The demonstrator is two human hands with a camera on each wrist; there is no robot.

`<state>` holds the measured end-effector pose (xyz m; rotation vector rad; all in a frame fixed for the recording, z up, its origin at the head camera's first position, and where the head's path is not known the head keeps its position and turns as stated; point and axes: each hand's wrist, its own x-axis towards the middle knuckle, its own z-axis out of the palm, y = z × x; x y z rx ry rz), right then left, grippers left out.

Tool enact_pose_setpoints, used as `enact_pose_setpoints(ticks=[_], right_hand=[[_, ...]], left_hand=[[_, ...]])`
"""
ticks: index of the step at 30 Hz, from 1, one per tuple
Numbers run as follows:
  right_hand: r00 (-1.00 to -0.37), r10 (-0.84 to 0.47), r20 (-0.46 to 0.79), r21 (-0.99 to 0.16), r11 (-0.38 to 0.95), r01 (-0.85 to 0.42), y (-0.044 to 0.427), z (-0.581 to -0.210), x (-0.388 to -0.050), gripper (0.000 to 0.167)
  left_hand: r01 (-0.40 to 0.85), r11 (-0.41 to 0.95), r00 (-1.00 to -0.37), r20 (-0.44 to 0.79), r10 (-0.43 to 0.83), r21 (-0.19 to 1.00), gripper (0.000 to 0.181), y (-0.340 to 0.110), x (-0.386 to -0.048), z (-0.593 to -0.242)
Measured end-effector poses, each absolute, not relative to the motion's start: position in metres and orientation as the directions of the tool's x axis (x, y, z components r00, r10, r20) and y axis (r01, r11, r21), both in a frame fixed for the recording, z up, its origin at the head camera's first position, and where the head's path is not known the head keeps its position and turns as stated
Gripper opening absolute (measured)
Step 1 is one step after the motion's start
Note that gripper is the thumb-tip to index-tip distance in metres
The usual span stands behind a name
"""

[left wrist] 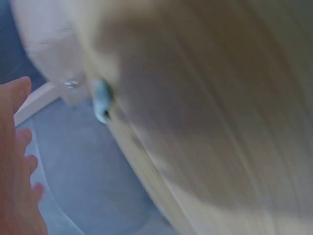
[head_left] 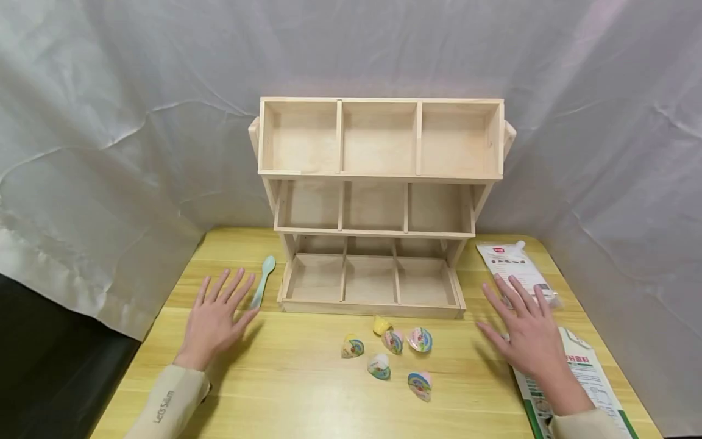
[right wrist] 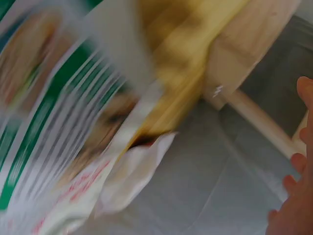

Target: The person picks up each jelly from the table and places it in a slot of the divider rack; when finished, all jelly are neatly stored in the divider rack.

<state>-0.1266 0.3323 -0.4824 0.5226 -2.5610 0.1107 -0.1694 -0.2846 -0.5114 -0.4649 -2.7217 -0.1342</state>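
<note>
My left hand (head_left: 215, 326) is spread above the table's left side with straight fingers and holds nothing. Just beyond its fingers lies a pale green spoon (head_left: 264, 281), seen blurred as a spoon (left wrist: 101, 100) in the left wrist view. On the right, my right hand (head_left: 523, 335) is likewise spread and free of any object. It hovers between a white plastic packet (head_left: 515, 268) and a green-and-white printed package (head_left: 595, 378); that printed package (right wrist: 58, 107) fills much of the right wrist view. Several small jelly cups (head_left: 420, 339) with colourful lids are scattered between the hands.
A three-tier wooden rack (head_left: 378, 177) with divided compartments stands at the back of the wooden table (head_left: 296, 390). Grey-white fabric (head_left: 181, 73) hangs behind and at both sides. The table's left edge drops to a dark area.
</note>
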Motion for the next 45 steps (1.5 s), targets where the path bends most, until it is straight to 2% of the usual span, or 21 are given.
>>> enact_pose_setpoints(ticks=[3,5,7,10,16,22,31,45], right_hand=[[-0.781,-0.319,0.537,-0.072,0.905,-0.419,0.317,-0.48,-0.122,0.077],[-0.781,-0.305,0.544,-0.132,0.889,-0.439,0.307,-0.478,-0.118,0.069],[-0.789,-0.293,0.54,-0.187,0.873,-0.451,0.295,-0.476,-0.115,0.063],[-0.816,-0.285,0.502,-0.258,0.852,-0.456,0.279,-0.474,-0.109,0.064],[-0.872,-0.294,0.392,-0.363,0.821,-0.44,0.251,-0.478,-0.094,0.054],[-0.904,-0.318,0.284,-0.422,0.806,-0.416,0.234,-0.484,-0.081,0.048],[-0.918,-0.368,0.149,-0.496,0.776,-0.391,0.222,-0.495,-0.068,0.04],[-0.901,-0.429,0.064,-0.511,0.761,-0.399,0.22,-0.509,-0.063,0.033]], left_hand=[[0.297,0.934,-0.919,0.326,0.223,0.198,0.074,-0.272,-0.171,-0.508],[0.268,0.906,-0.942,0.284,0.177,0.326,0.075,-0.263,-0.172,-0.509],[0.247,0.855,-0.957,0.252,0.142,0.455,0.074,-0.254,-0.175,-0.51],[0.238,0.759,-0.966,0.231,0.119,0.605,0.074,-0.242,-0.18,-0.515],[0.204,0.563,-0.979,0.16,0.127,0.801,0.071,-0.223,-0.188,-0.524],[0.177,0.507,-0.983,0.131,0.125,0.844,0.068,-0.21,-0.194,-0.533],[0.099,0.44,-0.994,0.069,0.084,0.893,0.063,-0.204,-0.197,-0.544],[0.013,0.383,-0.999,-0.004,0.045,0.924,0.059,-0.204,-0.198,-0.551]])
